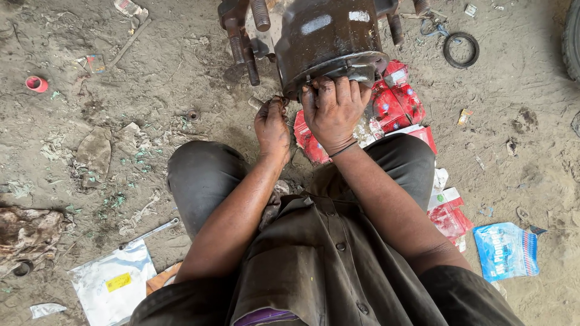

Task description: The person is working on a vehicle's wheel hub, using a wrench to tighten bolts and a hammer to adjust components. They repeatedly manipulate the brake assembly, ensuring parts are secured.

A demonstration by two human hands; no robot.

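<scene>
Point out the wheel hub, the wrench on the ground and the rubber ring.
wheel hub [329,36]: head view, on its dark rounded body.
wrench [151,233]: head view, middle of its shaft.
rubber ring [447,58]: head view, on its left rim.

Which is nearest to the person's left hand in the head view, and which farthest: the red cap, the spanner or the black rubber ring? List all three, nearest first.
From the left hand:
1. Spanner, lower left on the ground, beside the left knee.
2. Black rubber ring, upper right, past the wheel hub.
3. Red cap, far left on the dirt.
</scene>
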